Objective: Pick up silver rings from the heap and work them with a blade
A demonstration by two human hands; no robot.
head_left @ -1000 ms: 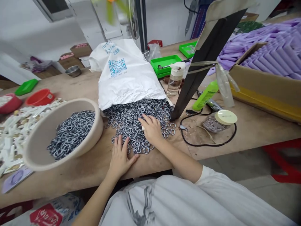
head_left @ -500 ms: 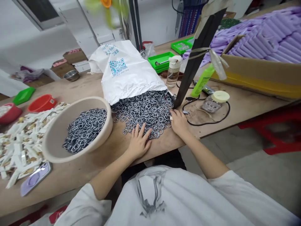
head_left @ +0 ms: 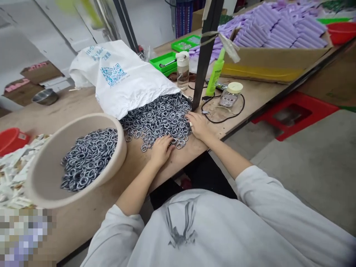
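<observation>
Dark metallic rings [head_left: 164,115] spill in a heap from the mouth of a white printed bag [head_left: 133,83] onto the table. My left hand [head_left: 161,151] rests at the near edge of the heap, its fingers closer together and slightly bent over the rings, the thumb apart. At the heap's right edge lies my right hand [head_left: 198,125], fingers stretched onto the rings, with something small and white at one finger. Neither hand visibly grips a ring. Left of the heap stands a beige basin [head_left: 41,185] holding many similar rings.
A dark upright post [head_left: 205,55] rises just beyond my right hand. Behind it are a water bottle [head_left: 183,70], a green tube [head_left: 215,76], a lidded jar [head_left: 230,95] and a black cord. A carton [head_left: 258,66] of purple pieces stands back right; white pieces [head_left: 13,178] lie left.
The view has swung right, shifting the scene leftward. My left hand's spread fingers have drawn together and bent at the heap's edge. My right hand stays beside the rings.
</observation>
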